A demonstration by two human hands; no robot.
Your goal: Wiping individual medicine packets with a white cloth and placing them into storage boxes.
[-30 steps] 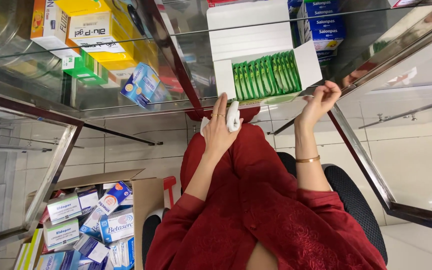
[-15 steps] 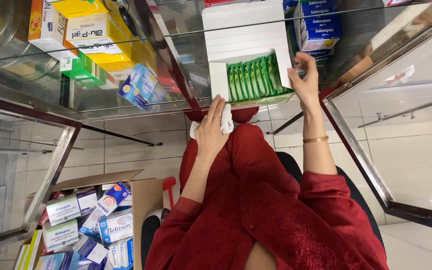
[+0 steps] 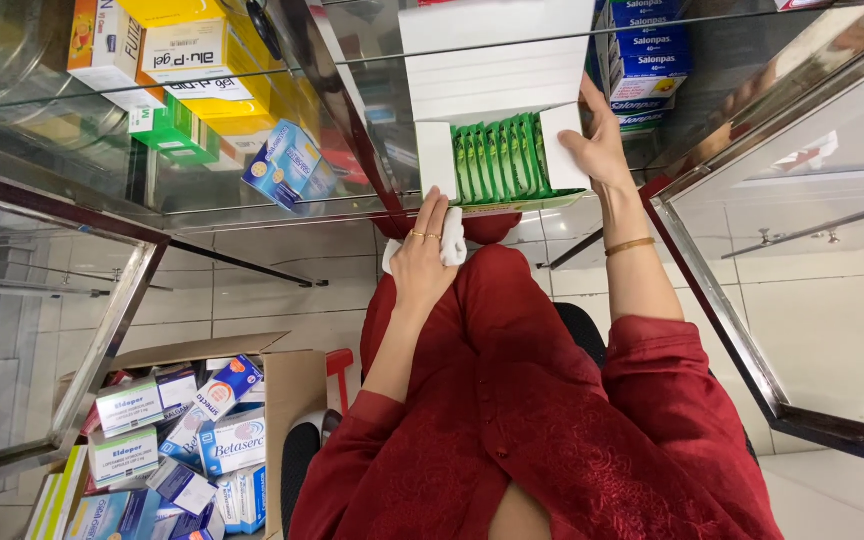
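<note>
An open white box (image 3: 497, 70) with a row of several green sachets (image 3: 500, 160) stands on the glass shelf (image 3: 352, 205) in front of me. My right hand (image 3: 597, 148), with a gold bangle on the wrist, grips the box's right flap. My left hand (image 3: 424, 255), wearing rings, lies on my red lap just below the shelf edge. It is closed on a crumpled white cloth (image 3: 452, 240). The cloth sits a little below the front of the box, apart from it.
Yellow, green and blue medicine boxes (image 3: 202, 70) are stacked on the shelf to the left, and blue boxes (image 3: 647, 55) to the right. A cardboard carton (image 3: 287, 385) of assorted packets stands on the floor at lower left. A metal-framed glass door (image 3: 712, 300) stands open on the right.
My right hand rose from below the box to its right flap and took hold of it. My left hand kept the cloth and barely moved.
</note>
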